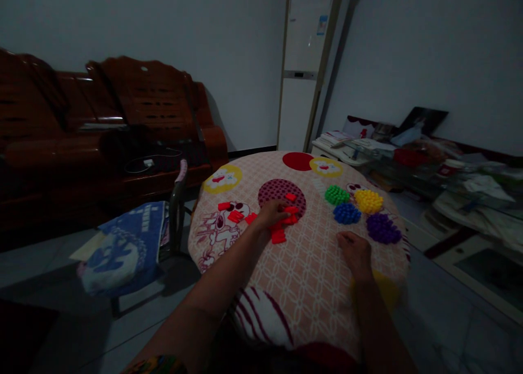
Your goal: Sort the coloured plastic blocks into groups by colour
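My left hand (271,213) reaches over the round table (310,276) and rests on a cluster of red plastic pieces (278,235), fingers curled over them. More red pieces (235,216) lie scattered to its left. My right hand (354,250) rests on the patterned cloth with fingers curled in; nothing shows in it. Beyond it sit four small heaps of studded pieces: green (336,194), yellow (368,201), blue (346,213) and purple (382,228).
A chair with a blue towel (122,246) stands left of the table. A dark wooden sofa (102,129) lines the left wall. A tall white air conditioner (304,63) fills the corner. A low cluttered table (429,161) with books and papers is at right.
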The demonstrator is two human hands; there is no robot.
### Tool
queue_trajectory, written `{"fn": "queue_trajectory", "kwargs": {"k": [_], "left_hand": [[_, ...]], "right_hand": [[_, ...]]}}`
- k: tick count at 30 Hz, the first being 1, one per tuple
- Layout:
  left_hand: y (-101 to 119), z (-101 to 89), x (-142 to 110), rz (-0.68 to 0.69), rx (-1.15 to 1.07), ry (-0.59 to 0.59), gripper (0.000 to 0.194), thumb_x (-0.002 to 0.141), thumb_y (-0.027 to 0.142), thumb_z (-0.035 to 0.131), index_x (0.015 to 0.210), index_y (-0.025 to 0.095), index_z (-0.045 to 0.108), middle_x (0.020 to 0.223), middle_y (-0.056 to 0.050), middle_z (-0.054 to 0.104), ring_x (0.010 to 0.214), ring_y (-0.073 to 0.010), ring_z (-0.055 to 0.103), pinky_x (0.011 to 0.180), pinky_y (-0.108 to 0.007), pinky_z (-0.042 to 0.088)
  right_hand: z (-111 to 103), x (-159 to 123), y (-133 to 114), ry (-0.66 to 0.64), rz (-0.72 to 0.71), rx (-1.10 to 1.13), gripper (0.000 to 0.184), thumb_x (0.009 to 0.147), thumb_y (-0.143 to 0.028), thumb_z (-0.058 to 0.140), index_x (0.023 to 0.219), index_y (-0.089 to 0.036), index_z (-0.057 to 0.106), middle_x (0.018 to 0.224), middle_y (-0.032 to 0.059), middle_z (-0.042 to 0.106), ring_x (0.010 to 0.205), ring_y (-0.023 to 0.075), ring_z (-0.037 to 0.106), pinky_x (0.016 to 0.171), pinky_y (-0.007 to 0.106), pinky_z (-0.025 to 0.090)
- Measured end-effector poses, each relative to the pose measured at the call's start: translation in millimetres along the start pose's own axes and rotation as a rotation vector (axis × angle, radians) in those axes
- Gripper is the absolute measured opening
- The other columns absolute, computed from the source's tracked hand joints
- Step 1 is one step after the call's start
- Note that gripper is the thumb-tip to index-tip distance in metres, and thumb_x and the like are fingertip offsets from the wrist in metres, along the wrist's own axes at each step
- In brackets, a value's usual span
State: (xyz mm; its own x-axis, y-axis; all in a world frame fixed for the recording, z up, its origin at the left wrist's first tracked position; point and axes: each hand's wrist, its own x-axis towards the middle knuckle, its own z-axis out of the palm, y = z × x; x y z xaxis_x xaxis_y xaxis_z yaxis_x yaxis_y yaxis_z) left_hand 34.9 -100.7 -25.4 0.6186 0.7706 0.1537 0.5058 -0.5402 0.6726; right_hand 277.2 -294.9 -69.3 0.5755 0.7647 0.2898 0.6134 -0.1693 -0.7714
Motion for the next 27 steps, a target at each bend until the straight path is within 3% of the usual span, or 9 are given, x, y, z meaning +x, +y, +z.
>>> {"fn": "queue_trajectory", "kwargs": {"k": [6,9,14,19,24,27], "left_hand": [[16.1,16.3,-0.7,0.131,-0.196,0.008,0.028,0.078,0.026,0.063,0.100,0.014,0.076,0.081,-0.003,0.073,0.076,-0.0158,0.066,0.067,-0.023,0.049],[26.5,22.8,-2.6,0.124,-0.163,0.004,0.020,0.080,0.021,0.060,0.090,0.014,0.076,0.086,-0.006,0.075,0.082,-0.0181,0.069,0.077,-0.027,0.052],[34.6,27.6,-1.5,0.208,0.021,0.092,0.025,0.079,0.020,0.065,0.102,0.018,0.075,0.111,-0.009,0.074,0.105,-0.0237,0.067,0.097,-0.034,0.050],[37.9,38.7,3.1,0.219,0.084,-0.024,0.014,0.082,0.022,0.064,0.091,0.017,0.073,0.093,-0.007,0.074,0.089,-0.0199,0.067,0.086,-0.030,0.051],[60.1,49.9,-4.7,0.227,-0.022,0.123,0.005,0.075,0.017,0.066,0.078,0.016,0.069,0.080,-0.004,0.071,0.074,-0.0153,0.063,0.074,-0.026,0.049],[73.8,54.9,-9.6,0.217,-0.201,0.123,0.007,0.072,0.012,0.064,0.076,0.016,0.068,0.079,-0.003,0.071,0.074,-0.0141,0.064,0.073,-0.024,0.049]], "right_hand": [[-0.4,-1.2,-6.2,0.014,0.004,-0.006,0.037,0.078,-0.051,0.055,0.076,-0.019,0.073,0.068,0.0046,0.071,0.063,0.0205,0.063,0.062,0.030,0.043],[2.1,-2.5,-8.2,0.021,-0.006,0.039,0.038,0.080,-0.051,0.055,0.080,-0.019,0.074,0.072,0.0049,0.072,0.066,0.0208,0.065,0.064,0.029,0.045],[8.8,-4.3,-10.5,-0.027,-0.055,0.103,0.035,0.083,-0.050,0.056,0.089,-0.019,0.074,0.084,0.0057,0.075,0.076,0.0214,0.069,0.070,0.030,0.050],[11.5,-4.0,-10.0,-0.036,-0.061,0.086,0.034,0.084,-0.050,0.056,0.087,-0.020,0.074,0.082,0.0052,0.075,0.074,0.0204,0.068,0.069,0.029,0.050],[12.1,-4.6,-10.3,-0.033,-0.083,0.083,0.034,0.084,-0.050,0.058,0.088,-0.021,0.075,0.085,0.0058,0.075,0.076,0.0210,0.069,0.071,0.030,0.051],[12.6,-5.9,-13.9,-0.095,-0.120,0.122,0.035,0.083,-0.050,0.062,0.098,-0.021,0.075,0.091,0.0052,0.076,0.077,0.0199,0.069,0.072,0.029,0.051]]}}
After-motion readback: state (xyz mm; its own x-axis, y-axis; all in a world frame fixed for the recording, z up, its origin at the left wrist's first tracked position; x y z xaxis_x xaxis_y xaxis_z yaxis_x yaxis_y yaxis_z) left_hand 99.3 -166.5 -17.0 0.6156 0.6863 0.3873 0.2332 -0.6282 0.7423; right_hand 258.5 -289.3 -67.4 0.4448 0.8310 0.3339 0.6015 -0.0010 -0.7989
